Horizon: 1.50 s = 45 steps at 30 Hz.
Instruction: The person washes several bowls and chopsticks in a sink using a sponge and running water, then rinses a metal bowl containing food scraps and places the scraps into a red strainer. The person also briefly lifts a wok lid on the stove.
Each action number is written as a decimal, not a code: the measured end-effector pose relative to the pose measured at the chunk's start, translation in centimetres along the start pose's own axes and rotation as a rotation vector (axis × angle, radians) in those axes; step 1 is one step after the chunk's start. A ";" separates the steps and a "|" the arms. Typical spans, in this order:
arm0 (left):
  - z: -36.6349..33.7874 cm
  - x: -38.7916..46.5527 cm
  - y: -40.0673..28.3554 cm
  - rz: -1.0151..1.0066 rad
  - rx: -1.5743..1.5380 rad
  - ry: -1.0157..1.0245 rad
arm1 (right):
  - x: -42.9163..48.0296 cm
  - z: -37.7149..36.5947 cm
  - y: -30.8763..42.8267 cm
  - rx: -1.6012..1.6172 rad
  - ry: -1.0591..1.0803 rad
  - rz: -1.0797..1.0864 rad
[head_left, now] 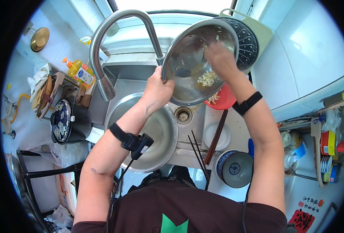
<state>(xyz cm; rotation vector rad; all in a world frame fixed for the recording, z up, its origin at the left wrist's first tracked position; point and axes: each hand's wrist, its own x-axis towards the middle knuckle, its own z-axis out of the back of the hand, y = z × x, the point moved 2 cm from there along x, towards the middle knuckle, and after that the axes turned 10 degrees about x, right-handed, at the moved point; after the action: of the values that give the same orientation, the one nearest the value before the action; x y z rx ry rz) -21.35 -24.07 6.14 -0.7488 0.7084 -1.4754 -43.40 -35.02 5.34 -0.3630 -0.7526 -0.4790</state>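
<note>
My left hand [158, 92] grips the near left rim of a stainless steel basin [189, 52], which is tilted so its inside faces me. Inside the basin, a clump of pale, short food strips [208, 78] rests on the lower wall, with a little yellowish liquid and a few stray bits. My right hand [221, 58] is motion-blurred over the basin's right inner side; whether its fingers hold anything is unclear. Partly hidden under the basin's lower right edge, a red plastic bowl [227, 99] contains more of the same strips.
A larger metal basin [160, 137] stands in the sink, beside the drain [183, 115]. An arched faucet [105, 87] rises at left. Chopsticks [217, 137] lie across a white dish [222, 142] on the right counter, near stacked bowls [239, 166]. A dark lidded pot [78, 119] stands left.
</note>
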 end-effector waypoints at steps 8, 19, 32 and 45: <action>0.2 0.0 -1.4 -0.022 -0.002 -0.056 | -1.7 -0.1 1.1 -0.052 0.183 -0.401; -0.9 0.1 -0.5 -0.058 -0.072 -0.019 | -2.4 -1.1 0.7 0.203 0.216 -0.308; -0.1 0.5 -0.2 -0.085 -0.245 0.070 | -0.5 -1.9 7.1 0.343 0.146 -0.031; 0.5 1.7 1.0 -0.135 -0.121 -0.038 | -2.4 2.0 1.1 -0.151 -0.024 -0.361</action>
<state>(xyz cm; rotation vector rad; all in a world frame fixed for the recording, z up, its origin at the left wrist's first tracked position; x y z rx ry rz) -20.34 -25.77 5.70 -0.9305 0.7350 -1.5455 -45.42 -32.44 4.79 -0.3756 -0.8108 -0.8760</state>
